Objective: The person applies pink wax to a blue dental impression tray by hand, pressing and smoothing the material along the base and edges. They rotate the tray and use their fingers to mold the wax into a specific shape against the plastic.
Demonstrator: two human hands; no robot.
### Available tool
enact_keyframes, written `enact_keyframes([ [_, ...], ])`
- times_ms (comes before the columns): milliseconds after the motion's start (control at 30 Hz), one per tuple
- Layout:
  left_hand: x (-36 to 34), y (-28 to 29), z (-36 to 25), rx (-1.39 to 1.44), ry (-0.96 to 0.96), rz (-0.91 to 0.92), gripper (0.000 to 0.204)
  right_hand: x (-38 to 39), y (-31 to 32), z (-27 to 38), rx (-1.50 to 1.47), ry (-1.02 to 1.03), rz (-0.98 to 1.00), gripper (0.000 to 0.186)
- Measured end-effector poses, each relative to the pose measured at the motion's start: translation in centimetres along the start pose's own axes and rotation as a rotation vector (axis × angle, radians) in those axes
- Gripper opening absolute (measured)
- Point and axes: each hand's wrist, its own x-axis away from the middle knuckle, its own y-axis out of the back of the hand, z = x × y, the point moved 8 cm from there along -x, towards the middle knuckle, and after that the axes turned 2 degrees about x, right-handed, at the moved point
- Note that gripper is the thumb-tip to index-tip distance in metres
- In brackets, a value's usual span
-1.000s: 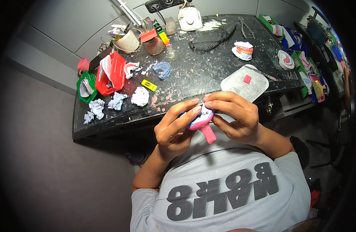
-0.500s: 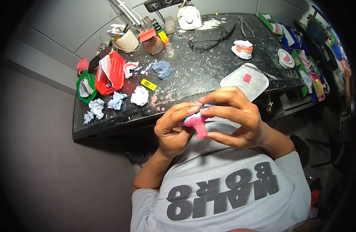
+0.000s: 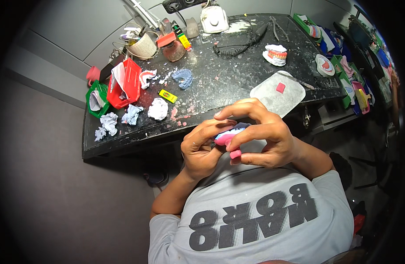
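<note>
Both hands hold a small pink piece with a handle (image 3: 236, 155) and a pale blue-and-white top (image 3: 237, 129), low over my lap at the desk's front. My left hand (image 3: 201, 155) wraps round its left side. My right hand (image 3: 273, 145) grips it from the right, fingers arched over the top and on the pink part, thumb low by the handle. Nearby on the black desk (image 3: 215, 79) lie a crumpled white paper (image 3: 158, 109), a yellow-green rectangular item (image 3: 167, 96) and a grey pad (image 3: 268, 97) with a pink square (image 3: 280, 88).
Dental models (image 3: 275, 55), a blue mould (image 3: 182, 78), red (image 3: 127, 83) and green (image 3: 99, 110) bins, more crumpled paper (image 3: 109, 123), a pot of tools (image 3: 143, 47), a coiled-cord handpiece (image 3: 237, 46) and pliers (image 3: 279, 31) occupy the desk. Filled trays (image 3: 361, 97) stand at right.
The pink piece has tilted and turned in my hands, so less of its white top shows. My right fingers have shifted over it, with the index now reaching further left.
</note>
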Motion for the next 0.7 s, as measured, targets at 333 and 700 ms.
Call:
enact_keyframes([
  [333, 0.49, 0.02, 0.65, 0.053, 0.058, -0.012, 0.037, 0.20, -0.02, 0.08, -0.045, 0.047, -0.054, 0.025],
  [700, 0.52, -0.24, 0.70, 0.126, 0.066, -0.014, 0.039, 0.24, 0.14, 0.54, -0.006, 0.102, -0.084, 0.028],
])
